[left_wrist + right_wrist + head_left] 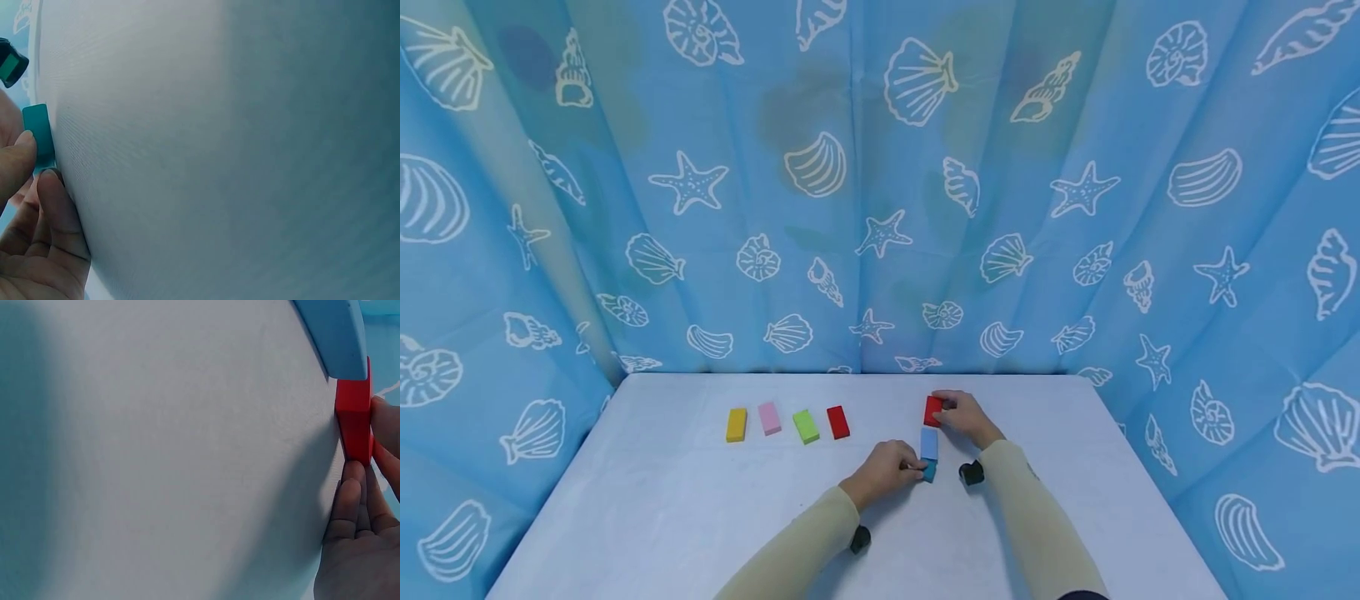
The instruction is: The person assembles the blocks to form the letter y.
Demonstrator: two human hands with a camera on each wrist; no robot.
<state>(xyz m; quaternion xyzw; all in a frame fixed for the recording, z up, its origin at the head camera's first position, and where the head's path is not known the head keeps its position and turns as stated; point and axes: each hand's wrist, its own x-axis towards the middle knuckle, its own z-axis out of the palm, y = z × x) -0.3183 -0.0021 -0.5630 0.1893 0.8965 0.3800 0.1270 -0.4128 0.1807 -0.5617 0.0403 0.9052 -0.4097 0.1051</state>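
On the white table (700, 508) three blocks lie in a line: a red block (932, 411) farthest, a light blue block (929, 442) in the middle, a teal block (929, 472) nearest. My right hand (964, 417) pinches the red block (354, 419) between thumb and fingers; the light blue block (334, 334) lies just beyond it. My left hand (891, 467) pinches the teal block (39, 130) with its fingertips (22, 147). Both hands rest on the table.
A separate row of yellow (737, 424), pink (769, 417), green (806, 426) and red (838, 422) blocks lies at the table's left middle. A blue curtain with shell prints (880, 192) closes in the back and sides. Small black wrist cameras (972, 472) sit by my forearms.
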